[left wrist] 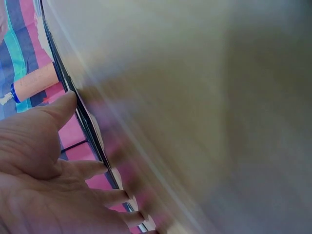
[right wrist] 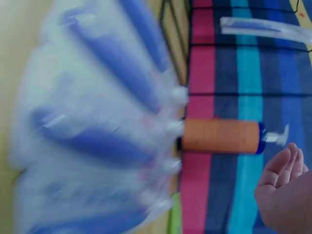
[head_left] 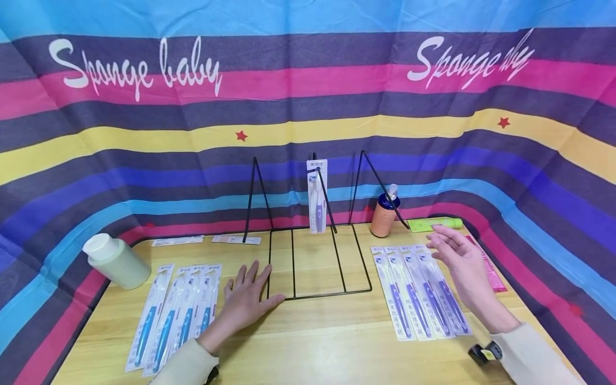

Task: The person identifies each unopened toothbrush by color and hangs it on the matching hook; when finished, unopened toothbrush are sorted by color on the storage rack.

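Observation:
My left hand [head_left: 246,297] rests spread on the wooden table, its fingers and thumb at the left side of a black wire rack [head_left: 293,264]. A packaged purple toothbrush [head_left: 317,208] stands upright against the rack's middle divider. Several packaged purple toothbrushes [head_left: 416,294] lie side by side right of the rack. Over their right side hangs my right hand [head_left: 464,267], fingers loosely bent and holding nothing. In the right wrist view, those packs are blurred in front and the hand [right wrist: 285,190] is at the lower right. Several blue packaged toothbrushes [head_left: 168,315] lie left of my left hand.
An orange pump bottle [head_left: 382,218] stands behind the rack's right side. A green tube [head_left: 433,224] and a pink packet [head_left: 491,270] lie at the right. At the left is a pale, white-capped bottle [head_left: 117,262]. Flat packs [head_left: 236,239] lie along the back by the striped cloth.

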Demonstrator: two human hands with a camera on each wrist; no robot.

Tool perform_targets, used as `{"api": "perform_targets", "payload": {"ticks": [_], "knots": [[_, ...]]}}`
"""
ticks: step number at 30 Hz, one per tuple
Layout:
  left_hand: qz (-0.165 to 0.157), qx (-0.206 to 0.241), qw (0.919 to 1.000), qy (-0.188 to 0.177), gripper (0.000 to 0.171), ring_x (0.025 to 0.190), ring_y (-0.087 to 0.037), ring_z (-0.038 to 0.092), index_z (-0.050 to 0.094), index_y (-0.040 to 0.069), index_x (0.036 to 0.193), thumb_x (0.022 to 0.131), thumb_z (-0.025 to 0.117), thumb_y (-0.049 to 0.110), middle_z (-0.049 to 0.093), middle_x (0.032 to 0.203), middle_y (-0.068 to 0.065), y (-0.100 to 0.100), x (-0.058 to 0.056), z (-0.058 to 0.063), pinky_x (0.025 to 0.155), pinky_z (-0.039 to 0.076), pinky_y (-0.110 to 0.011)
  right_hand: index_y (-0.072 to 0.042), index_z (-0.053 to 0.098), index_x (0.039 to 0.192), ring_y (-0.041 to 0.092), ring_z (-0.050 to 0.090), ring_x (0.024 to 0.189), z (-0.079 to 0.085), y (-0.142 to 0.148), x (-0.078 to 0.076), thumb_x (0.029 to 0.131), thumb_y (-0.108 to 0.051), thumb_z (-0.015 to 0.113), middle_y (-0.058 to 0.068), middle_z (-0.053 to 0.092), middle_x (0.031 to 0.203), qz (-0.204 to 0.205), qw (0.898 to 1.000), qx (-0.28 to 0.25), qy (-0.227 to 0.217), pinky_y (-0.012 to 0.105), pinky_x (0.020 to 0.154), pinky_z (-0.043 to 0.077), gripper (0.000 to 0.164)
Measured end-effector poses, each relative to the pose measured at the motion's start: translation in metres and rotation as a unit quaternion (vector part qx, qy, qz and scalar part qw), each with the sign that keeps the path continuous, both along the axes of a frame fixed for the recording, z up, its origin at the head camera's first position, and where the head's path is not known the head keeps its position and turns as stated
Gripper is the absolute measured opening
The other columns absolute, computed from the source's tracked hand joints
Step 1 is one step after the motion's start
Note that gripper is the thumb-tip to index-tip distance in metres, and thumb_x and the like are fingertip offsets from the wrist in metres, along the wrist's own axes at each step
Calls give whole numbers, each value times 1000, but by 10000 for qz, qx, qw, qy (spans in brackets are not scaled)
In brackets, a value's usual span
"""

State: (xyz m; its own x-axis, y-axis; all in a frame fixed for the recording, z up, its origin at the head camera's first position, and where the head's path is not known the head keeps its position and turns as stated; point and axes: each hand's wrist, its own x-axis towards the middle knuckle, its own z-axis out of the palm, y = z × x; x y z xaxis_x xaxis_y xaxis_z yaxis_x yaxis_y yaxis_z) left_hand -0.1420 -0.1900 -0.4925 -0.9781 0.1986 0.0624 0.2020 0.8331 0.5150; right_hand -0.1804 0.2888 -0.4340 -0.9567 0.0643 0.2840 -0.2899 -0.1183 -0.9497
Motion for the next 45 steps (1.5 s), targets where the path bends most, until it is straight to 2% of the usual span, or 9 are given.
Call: {"api": "perform_targets", "payload": {"ticks": [7, 11, 14, 16, 20, 25, 36, 42, 45], "knots": [[83, -264, 9988, -406, 89, 157, -60, 19, 43, 7, 168, 101, 72, 58, 28, 173, -31, 2, 1, 9, 114, 15, -87, -19, 72, 135, 6, 71, 102, -26, 40, 23, 110, -9, 67, -11, 77, 115, -57, 9936, 537, -994, 22, 84, 59, 28], [91, -334, 9985, -416, 90, 157, -60, 19, 42, 7, 168, 101, 72, 59, 28, 173, -31, 3, 1, 10, 115, 15, -86, -12, 66, 142, 5, 70, 100, -37, 54, 31, 109, -9, 69, -14, 74, 121, 24, 9815, 1040, -1609, 24, 81, 59, 33], [110, -380, 9985, -373, 90, 157, -60, 20, 43, 7, 167, 101, 72, 59, 28, 172, -31, 2, 0, 8, 114, 16, -86, 4, 53, 153, 5, 69, 95, -42, 61, 34, 108, -12, 70, -9, 72, 116, 7, 9641, 1659, -2075, 25, 78, 59, 50], [116, -388, 9986, -353, 90, 157, -60, 21, 44, 6, 167, 100, 73, 59, 29, 172, -31, 2, 0, 7, 114, 16, -87, 13, 43, 157, 6, 67, 92, -44, 65, 36, 108, -17, 71, -6, 70, 111, -1, 9469, 2100, -2436, 27, 76, 59, 64], [100, -390, 9986, -349, 90, 156, -60, 21, 44, 6, 167, 100, 72, 60, 29, 172, -31, 3, 0, 7, 114, 17, -87, 17, 43, 155, 8, 60, 82, -47, 73, 40, 107, -24, 73, -3, 66, 104, 26, 9159, 2758, -2916, 28, 68, 54, 70], [91, -398, 9985, -358, 91, 157, -60, 21, 44, 6, 167, 100, 72, 61, 28, 172, -31, 2, 0, 9, 114, 17, -86, 16, 58, 144, 10, 53, 71, -50, 77, 45, 103, -24, 77, -3, 63, 90, -1, 8970, 3347, -2888, 28, 59, 48, 59], [46, -282, 9996, -89, 88, 153, -64, 24, 48, 4, 164, 100, 72, 60, 34, 168, -34, 1, -1, 4, 111, 19, -89, 16, 66, 134, 16, 62, 92, -48, 78, 43, 104, -32, 77, 7, 75, 106, -120, 8695, 3987, -2913, 28, 74, 50, 57], [89, -326, 9993, 136, 92, 154, -63, 24, 49, 5, 163, 97, 72, 65, 34, 169, -33, -3, -5, -11, 111, 18, -89, 10, 74, 120, 19, 62, 96, -44, 75, 44, 101, -34, 80, 9, 76, 106, -211, 8589, 4314, -2752, 28, 77, 48, 48], [73, -292, 9995, -6, 90, 154, -63, 24, 49, 4, 163, 98, 73, 62, 33, 169, -33, -1, -2, -3, 111, 18, -88, 10, 74, 117, 17, 65, 92, -42, 73, 45, 100, -34, 82, 8, 77, 101, -320, 8493, 4629, -2519, 30, 77, 48, 47]]}}
